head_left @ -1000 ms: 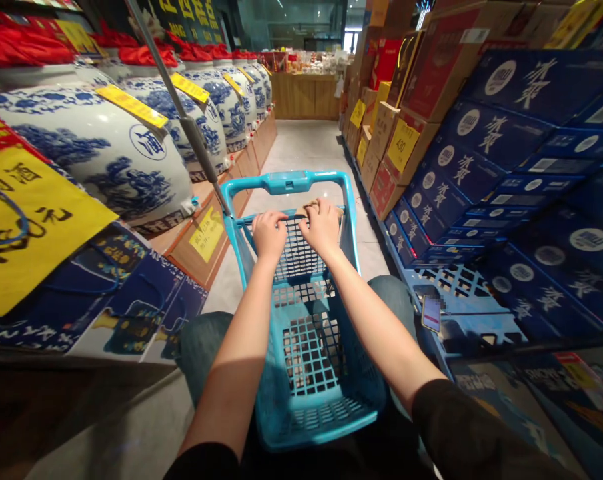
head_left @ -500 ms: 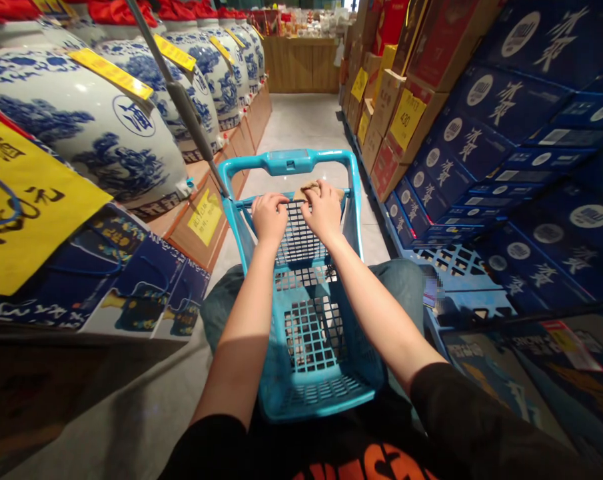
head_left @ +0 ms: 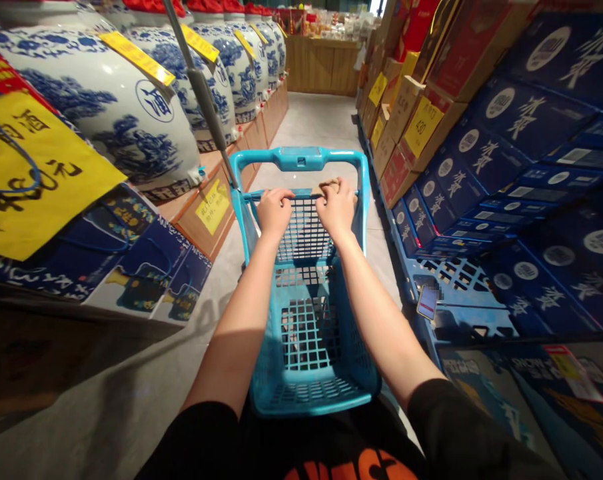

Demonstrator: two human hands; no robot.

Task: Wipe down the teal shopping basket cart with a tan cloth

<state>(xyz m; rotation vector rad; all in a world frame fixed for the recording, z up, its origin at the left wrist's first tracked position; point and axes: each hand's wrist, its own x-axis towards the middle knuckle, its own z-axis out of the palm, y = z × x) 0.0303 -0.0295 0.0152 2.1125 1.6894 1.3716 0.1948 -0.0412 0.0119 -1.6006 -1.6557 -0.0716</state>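
Note:
My left hand [head_left: 275, 213] and my right hand [head_left: 336, 208] rest side by side on the far crossbar of a turquoise plastic shopping basket [head_left: 298, 159], fingers curled over it. The basket has a mesh floor and sides and stands on wheels or a frame hidden from view. A small tan item [head_left: 328, 185] lies just beyond my right hand's fingers, partly covered by them. I cannot tell what it is. My forearms reach back over the basket's open top.
Large blue-and-white porcelain jars [head_left: 131, 113] with red caps line a wooden plinth on the left, beside a metal pole [head_left: 201, 93]. Cardboard boxes [head_left: 406, 127] and blue cartons [head_left: 511, 153] stack on the right, with a phone [head_left: 428, 301] on a blue pallet. A wooden counter [head_left: 321, 67] ends the aisle.
The view has moved forward along the aisle and the basket sits slightly further right. Both hands remain on the crossbar, and less of the tan item shows.

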